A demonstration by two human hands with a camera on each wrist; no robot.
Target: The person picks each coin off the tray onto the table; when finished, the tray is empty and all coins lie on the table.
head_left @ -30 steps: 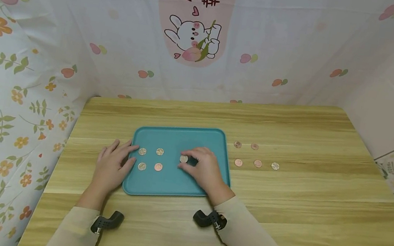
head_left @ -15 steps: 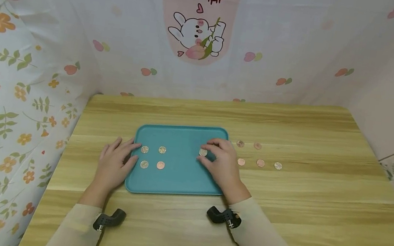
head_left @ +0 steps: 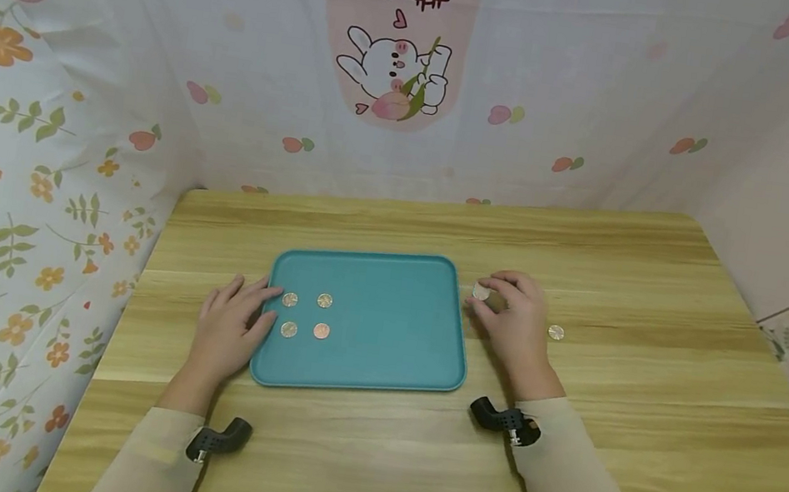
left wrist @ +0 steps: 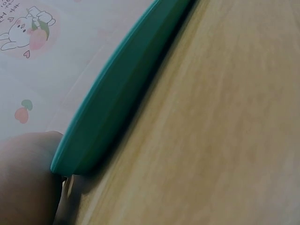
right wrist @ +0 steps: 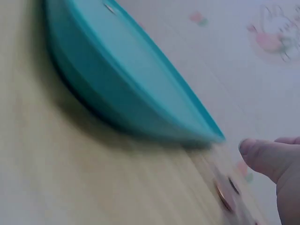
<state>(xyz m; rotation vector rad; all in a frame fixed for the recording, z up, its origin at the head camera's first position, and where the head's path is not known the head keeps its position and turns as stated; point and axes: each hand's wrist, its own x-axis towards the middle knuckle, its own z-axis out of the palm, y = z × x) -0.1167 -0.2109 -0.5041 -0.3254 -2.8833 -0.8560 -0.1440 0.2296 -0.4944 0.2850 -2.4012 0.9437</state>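
My right hand [head_left: 516,322], just off the right edge of the teal tray [head_left: 396,339], pinches a pale coin [head_left: 480,292] between thumb and fingers above the table. My left hand [head_left: 227,332] rests at the tray's left rim, fingers extended, fingertips over the edge beside a gold-toned coin [head_left: 290,299]. Several coins lie in the tray's left half, one of them a copper coin [head_left: 321,331]. To the right of the right hand lies a silvery coin [head_left: 556,332]. Copper coins on the table are covered by that hand in the head view; the right wrist view shows blurred coins [right wrist: 225,197] below the thumb.
The wooden table [head_left: 364,460] carries the tray near its middle. A white printed cloth [head_left: 240,48] hangs behind it, and a flowered one [head_left: 26,228] on the left. Each sleeve carries a black wrist mount [head_left: 506,420].
The right hand has carried the pale coin from over the tray rightward past its right rim, covering the copper coins there. The left hand stays at the left rim.
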